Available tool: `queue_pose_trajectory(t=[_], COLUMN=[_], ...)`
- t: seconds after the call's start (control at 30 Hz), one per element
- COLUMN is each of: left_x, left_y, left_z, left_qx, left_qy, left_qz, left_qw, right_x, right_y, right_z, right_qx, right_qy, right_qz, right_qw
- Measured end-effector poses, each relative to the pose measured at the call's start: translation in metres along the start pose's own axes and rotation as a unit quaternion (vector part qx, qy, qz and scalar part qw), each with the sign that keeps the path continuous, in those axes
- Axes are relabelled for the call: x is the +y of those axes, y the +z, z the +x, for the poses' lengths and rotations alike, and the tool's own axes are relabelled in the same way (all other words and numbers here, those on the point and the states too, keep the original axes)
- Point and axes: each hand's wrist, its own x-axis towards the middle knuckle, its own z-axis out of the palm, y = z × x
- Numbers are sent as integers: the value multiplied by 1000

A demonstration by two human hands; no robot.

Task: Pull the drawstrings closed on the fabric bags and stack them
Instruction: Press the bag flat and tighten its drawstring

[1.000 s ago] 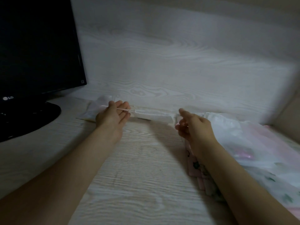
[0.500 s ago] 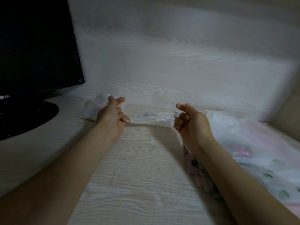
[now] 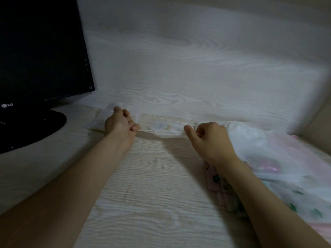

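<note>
- Your left hand (image 3: 121, 124) is curled, with fingers and thumb pinching the left end of a small white bag (image 3: 166, 128). Whether cord or cloth sits in that pinch is too blurred to tell.
- Your right hand (image 3: 209, 138) is closed in a loose fist at the bag's right end, thumb against the fabric, gripping it there.
- The bag is stretched between both hands at the far edge of the desk (image 3: 143, 194), close to the wall panel (image 3: 179, 68).
- A second white bag (image 3: 97, 120) lies flat behind your left hand.
- A pile of pale bags (image 3: 268, 151) lies right of your right hand, and a pink printed bag (image 3: 214, 179) lies under that forearm.
- A dark monitor (image 3: 41, 51) stands at the desk's left.
</note>
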Motion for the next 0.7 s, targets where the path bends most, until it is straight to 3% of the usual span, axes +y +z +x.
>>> queue_pose_trajectory(t=[0.2, 0.33, 0.47, 0.6, 0.7], left_x=[-1, -3, -5, -11, -20], left_y=[-4, -4, -6, -5, -15], left_z=[4, 3, 5, -8, -11], left_qx=[33, 69, 77, 10, -105], left_qy=[156, 254, 302, 413, 471], left_qz=[184, 257, 297, 412, 508], left_qw=[970, 930, 903, 812, 713], right_x=[8, 14, 9, 4, 11], right_y=[0, -2, -5, -7, -7], right_z=[2, 4, 6, 5, 3], right_qx=[23, 8, 12, 31, 13], right_qy=[66, 87, 87, 43, -45], right_qz=[-74, -126, -171, -206, -117], right_qw=[995, 988, 981, 977, 992])
